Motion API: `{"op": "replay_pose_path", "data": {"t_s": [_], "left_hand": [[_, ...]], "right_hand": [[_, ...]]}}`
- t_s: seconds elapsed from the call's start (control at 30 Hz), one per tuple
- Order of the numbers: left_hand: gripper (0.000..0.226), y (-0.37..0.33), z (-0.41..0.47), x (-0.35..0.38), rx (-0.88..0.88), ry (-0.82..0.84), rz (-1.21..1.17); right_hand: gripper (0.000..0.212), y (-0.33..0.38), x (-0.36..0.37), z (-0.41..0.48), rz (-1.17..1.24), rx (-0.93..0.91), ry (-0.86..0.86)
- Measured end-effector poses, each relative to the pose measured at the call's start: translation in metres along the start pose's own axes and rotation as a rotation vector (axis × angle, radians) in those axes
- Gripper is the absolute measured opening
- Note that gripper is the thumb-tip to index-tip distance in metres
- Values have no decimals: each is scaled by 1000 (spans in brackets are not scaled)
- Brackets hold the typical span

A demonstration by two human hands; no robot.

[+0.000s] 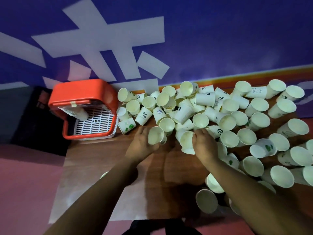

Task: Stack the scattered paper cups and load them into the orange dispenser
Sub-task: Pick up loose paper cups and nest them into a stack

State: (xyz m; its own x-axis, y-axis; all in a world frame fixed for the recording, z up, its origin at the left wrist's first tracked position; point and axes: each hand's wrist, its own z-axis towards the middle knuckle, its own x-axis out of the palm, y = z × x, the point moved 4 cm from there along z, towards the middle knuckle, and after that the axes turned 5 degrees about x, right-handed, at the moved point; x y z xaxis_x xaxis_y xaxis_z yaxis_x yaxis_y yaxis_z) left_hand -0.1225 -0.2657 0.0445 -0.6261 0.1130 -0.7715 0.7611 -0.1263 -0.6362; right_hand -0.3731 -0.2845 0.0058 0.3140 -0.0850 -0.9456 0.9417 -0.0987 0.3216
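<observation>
Several white paper cups [227, 109] lie scattered on their sides across the right half of a wooden table [105, 167]. My left hand [141, 144] grips one paper cup [155, 137] with its mouth facing me. To its right, my right hand [205, 144] holds a second paper cup [186, 141], also mouth toward me. The two held cups are a little apart. The orange dispenser [81, 92] stands at the table's far left corner. A stack of cups [76, 112] pokes out of its underside above a white slotted drip tray [96, 122].
A blue wall with large white characters [110, 44] rises right behind the table. The table's left edge runs close to the dispenser, with a dark object [39, 116] and pink floor [25, 192] beyond. More cups [206, 200] lie under my right forearm near the front edge.
</observation>
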Motion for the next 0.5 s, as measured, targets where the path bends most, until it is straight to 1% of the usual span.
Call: {"op": "replay_pose_path", "data": {"t_s": [0.07,0.17,0.23,0.3,0.33,0.4,0.5], "left_hand": [[73,11,-12,-23,-10,-46,-10],[83,32,-36,-56,-29,-32,-78],[82,48,-56,-78,-37,-19,-123],[75,60,-75,-97,-47,-8,-163],[70,66,-87,-106,-40,1,-175],[62,75,-103,-116,-21,27,-178],[63,94,-129,-126,-5,80,-202]], "right_hand": [[14,9,-11,0,106,6,-63],[16,29,-22,-5,267,-42,-126],[21,50,-24,-16,321,-95,-138],[26,73,-24,-25,341,-132,-122],[24,87,-22,-32,347,-142,-109],[13,107,-21,-43,365,-130,-68],[7,140,-18,-64,402,-126,-22]]}}
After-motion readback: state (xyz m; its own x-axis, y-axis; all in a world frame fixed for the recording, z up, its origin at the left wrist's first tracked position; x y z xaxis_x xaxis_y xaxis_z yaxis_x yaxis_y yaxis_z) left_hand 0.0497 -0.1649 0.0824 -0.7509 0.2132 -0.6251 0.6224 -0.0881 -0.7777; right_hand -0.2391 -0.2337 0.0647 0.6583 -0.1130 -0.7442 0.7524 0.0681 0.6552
